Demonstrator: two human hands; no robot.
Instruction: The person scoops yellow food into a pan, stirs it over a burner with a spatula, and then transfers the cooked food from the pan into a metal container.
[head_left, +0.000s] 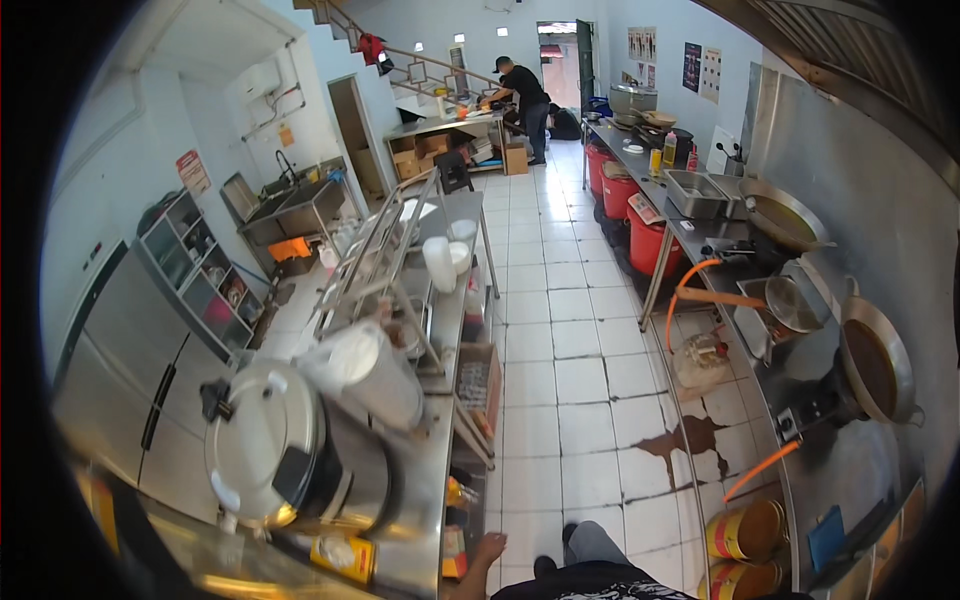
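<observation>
My left hand (491, 547) hangs low beside the edge of the steel table on the left, with its fingers loosely curled; whether it holds anything cannot be made out. My right hand is out of view. On the steel table (420, 480), left of my hand, stand a large lidded steel pot (262, 442), a yellow box (343, 559) and a clear plastic bag with white contents (375, 367). Under the tabletop is a cardboard box (480, 390) of packed items.
A tiled aisle (577, 375) runs ahead, with a brown spill (690, 442). Along the right counter sit oil-filled woks (877, 367) on burners with orange hoses; red bins (649, 240) and tins (750, 529) stand below. A person (527, 97) works at a far table (450, 127).
</observation>
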